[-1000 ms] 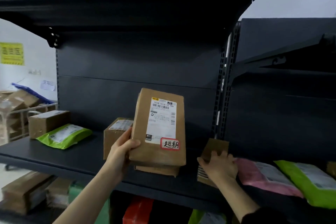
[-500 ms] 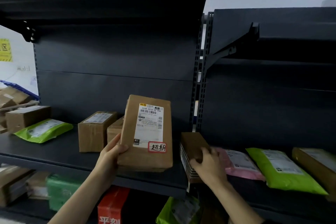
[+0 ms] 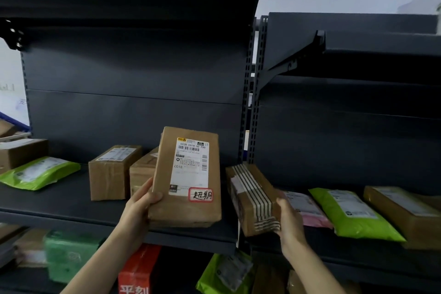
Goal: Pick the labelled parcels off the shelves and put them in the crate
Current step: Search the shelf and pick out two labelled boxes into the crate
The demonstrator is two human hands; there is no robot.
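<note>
My left hand grips a flat brown parcel upright in front of the middle shelf; it carries a white shipping label and a red-bordered handwritten sticker. A second brown parcel sits behind it in the same hand. My right hand holds a striped brown cardboard box, tilted at the shelf's right end. No crate is in view.
Two brown boxes stand left of my left hand, with a green mailer and another box farther left. On the right shelf lie a pink mailer, a green mailer and a brown parcel. More parcels fill the lower shelf.
The view has swung to the right. My right hand has pulled the striped box forward off the shelf and turned it. My left hand keeps hold of the labelled parcel.
</note>
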